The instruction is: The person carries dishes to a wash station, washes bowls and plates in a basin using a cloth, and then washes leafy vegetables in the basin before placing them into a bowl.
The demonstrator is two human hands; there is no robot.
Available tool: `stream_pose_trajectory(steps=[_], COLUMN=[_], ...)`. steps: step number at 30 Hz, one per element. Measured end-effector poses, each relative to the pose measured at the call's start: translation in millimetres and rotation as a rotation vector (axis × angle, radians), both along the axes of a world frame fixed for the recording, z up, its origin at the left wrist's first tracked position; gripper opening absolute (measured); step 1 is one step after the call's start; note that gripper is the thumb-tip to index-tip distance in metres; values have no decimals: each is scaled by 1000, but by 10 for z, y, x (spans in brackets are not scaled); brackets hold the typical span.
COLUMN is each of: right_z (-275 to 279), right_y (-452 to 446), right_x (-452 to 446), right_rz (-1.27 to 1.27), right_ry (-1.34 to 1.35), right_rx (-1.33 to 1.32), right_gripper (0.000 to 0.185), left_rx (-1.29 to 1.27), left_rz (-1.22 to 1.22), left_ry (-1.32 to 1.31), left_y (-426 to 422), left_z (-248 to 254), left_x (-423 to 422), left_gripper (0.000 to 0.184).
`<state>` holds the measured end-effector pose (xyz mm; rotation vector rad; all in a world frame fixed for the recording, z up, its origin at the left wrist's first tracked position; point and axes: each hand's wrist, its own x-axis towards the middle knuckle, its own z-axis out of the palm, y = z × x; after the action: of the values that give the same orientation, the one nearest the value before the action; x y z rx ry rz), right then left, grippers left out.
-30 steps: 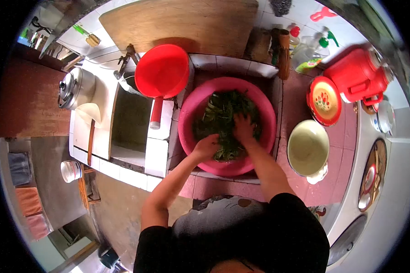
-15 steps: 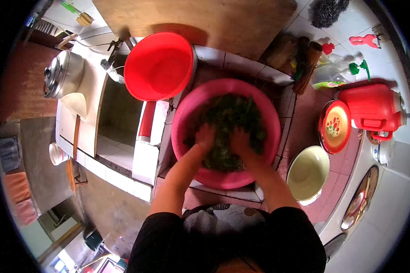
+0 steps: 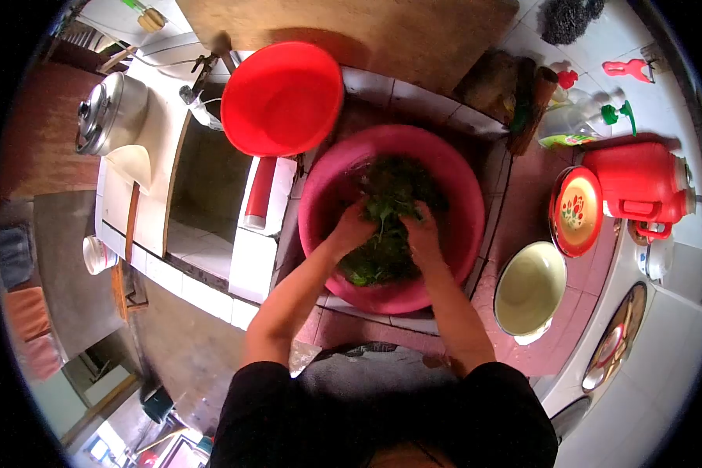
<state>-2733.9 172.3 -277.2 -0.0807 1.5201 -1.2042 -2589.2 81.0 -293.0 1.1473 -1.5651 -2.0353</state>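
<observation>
A large pink basin [image 3: 466,226] stands in front of me with dark leafy greens [image 3: 398,183] in it, wet and loosely heaped. Both hands are inside the basin, facing each other. My left hand [image 3: 356,226] is curled around greens on the left side. Opposite it, my right hand [image 3: 421,234] grips the same bunch, its fingers bent inward. Some leaves bulge up between the two hands, while others lie lower, near my wrists. Parts of the fingertips are hidden among the leaves.
Left of the basin, a red plastic ladle-like scoop [image 3: 282,100] rests over the counter's edge by a tiled opening [image 3: 204,183]. At right are a cream enamel bowl [image 3: 530,288], a floral enamel plate [image 3: 577,210], a red thermos [image 3: 636,179] and a soap bottle [image 3: 573,123].
My hands have drawn closer together and risen slightly from pressing flat, gathering leaves between them. The camera view has shifted a little.
</observation>
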Motion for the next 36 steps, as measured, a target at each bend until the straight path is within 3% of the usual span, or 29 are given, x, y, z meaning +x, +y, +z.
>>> stream_pose_trajectory(steps=[1,3,5,8,9,12,14,15,16,18,21,23,26,27,29,30,33,36], right_z=[264,258,23,-56,23,80,-322,-713,-1190,-1396,-898,-180,290,455,681,593,113,-220], right_y=[92,306,442,545,542,459,436,401,351,329,195,319,585,566,512,533,519,208], right_x=[-78,-264,-410,-432,-323,95,237,184,66,-58,-228,-166,-186,-224,-281,-290,-267,-52], right_rz=[61,191,333,842,950,1164,1194,1133,1072,870,479,290,467,670,1075,1059,1008,1052], right_ry=[13,349,994,1447,1311,1093,1228,1182,1133,1013,847,740,909,926,936,1039,1242,1210], right_rx=[45,3,-188,15,129,357,371,358,349,232,-47,-120,-266,-142,114,114,144,252], right_gripper=[51,52,58,66,66,66,65,65,65,62,55,51,61,68,82,87,99,100], left_rx=[-70,-206,-572,-930,-1005,-1006,-1110,-1184,-1082,-870,-589,-692,-484,-347,-652,-789,-895,-900], left_rz=[7,20,-98,-465,-624,-709,-714,-708,-689,-659,-592,-551,-268,-134,-527,-719,-736,-754], left_ry=[22,68,-187,-516,-615,-807,-923,-978,-941,-859,-729,-507,44,256,-306,-597,-953,-933], left_y=[30,70,21,50,127,420,553,565,506,285,-159,-125,35,63,-117,-173,-117,80], left_z=[32,120,355,415,371,-46,-656,-846,-842,-737,-424,-106,318,415,556,581,279,-66], left_x=[64,195,306,361,391,327,259,247,227,116,-110,36,25,2,130,182,90,-36], left_gripper=[49,50,50,53,54,57,55,54,50,43,33,40,57,64,72,76,70,75])
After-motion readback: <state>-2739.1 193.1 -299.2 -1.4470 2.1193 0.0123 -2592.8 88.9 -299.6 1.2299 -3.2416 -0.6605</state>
